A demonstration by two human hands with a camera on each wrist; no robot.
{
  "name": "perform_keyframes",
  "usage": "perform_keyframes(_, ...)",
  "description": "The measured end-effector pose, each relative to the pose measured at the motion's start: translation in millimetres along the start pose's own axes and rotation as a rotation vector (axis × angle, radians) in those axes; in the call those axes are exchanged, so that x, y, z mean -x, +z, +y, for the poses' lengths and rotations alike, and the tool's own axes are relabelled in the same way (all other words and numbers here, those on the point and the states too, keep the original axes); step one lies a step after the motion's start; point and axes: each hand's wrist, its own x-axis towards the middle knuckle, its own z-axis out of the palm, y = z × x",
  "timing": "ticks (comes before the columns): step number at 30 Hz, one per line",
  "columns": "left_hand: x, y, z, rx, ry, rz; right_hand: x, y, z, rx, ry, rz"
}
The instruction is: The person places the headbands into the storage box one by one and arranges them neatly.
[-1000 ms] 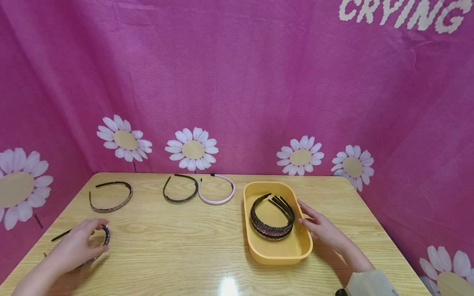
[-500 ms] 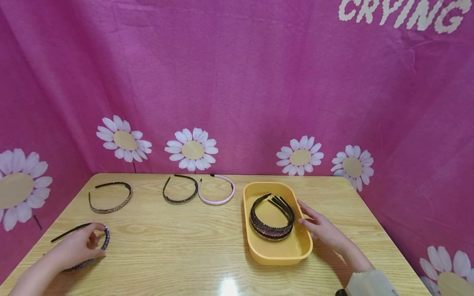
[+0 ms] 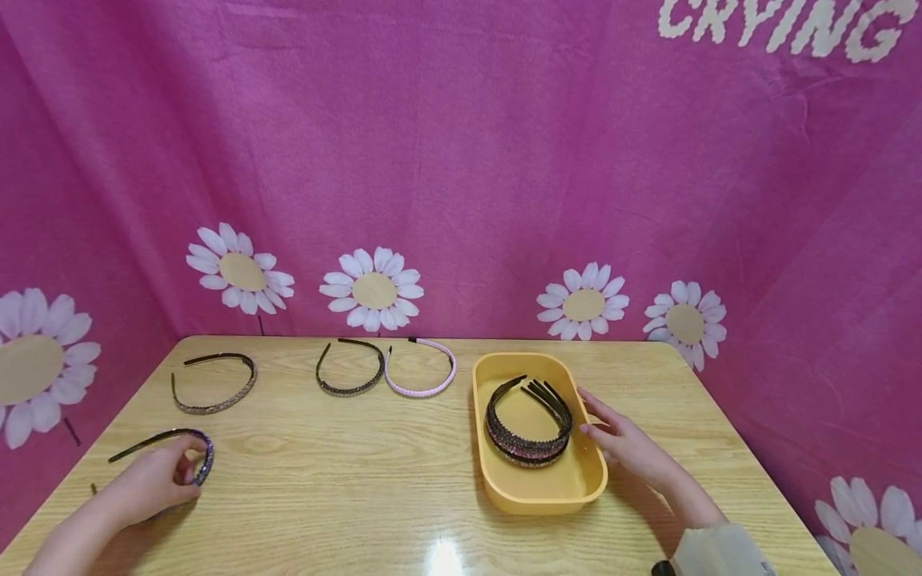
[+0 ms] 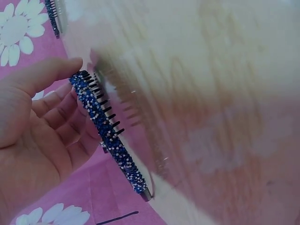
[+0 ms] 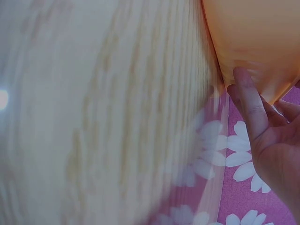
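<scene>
In the head view, my left hand (image 3: 147, 480) is at the near left of the table, pinching a headband (image 3: 208, 458) between thumb and fingers. The left wrist view shows this headband (image 4: 108, 129) up close: dark blue glitter with pale beads, and black comb teeth along its inner side. The hand covers part of its curve. My right hand (image 3: 634, 448) is at the right side of a yellow box (image 3: 533, 507), fingers extended against its outer wall. From the right wrist, a fingertip shows against the wall of the box (image 5: 258, 42). Several dark, glittery headbands (image 3: 529, 444) lie nested in the box.
Along the back of the table (image 3: 338, 480) lie a dark headband (image 3: 350, 391) and a pink one (image 3: 421, 393), side by side. A brownish glitter headband (image 3: 216, 406) is at the back left. A magenta cloth (image 3: 461, 160) with white daisies hangs behind and at the sides.
The headband in my left hand has turned and risen slightly, so more of its far arm shows. My right hand and the box have stayed in place.
</scene>
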Motion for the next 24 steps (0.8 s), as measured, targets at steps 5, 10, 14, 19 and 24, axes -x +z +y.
perform_keyframes(5, -0.5, -7.6, 5.1, 0.052, -0.017, -0.049, -0.4, -1, 1, -0.001, 0.003, -0.004)
perform_keyframes(10, 0.0, -15.3, 12.1, 0.043, -0.028, -0.032, -0.3, -1, 0, 0.004, 0.004, -0.002)
perform_keyframes(14, -1.1, -21.2, 16.0, 0.018, -0.021, -0.004, -0.5, 0, 0, -0.001, 0.005, -0.002)
perform_keyframes(19, -4.4, -28.9, 21.6, 0.012, -0.026, -0.001, -0.9, 0, 1, -0.006, 0.005, -0.006)
perform_keyframes(24, -8.8, -36.4, 29.5, -0.008, -0.006, 0.028, -0.5, 0, 0, -0.003, 0.003, -0.005)
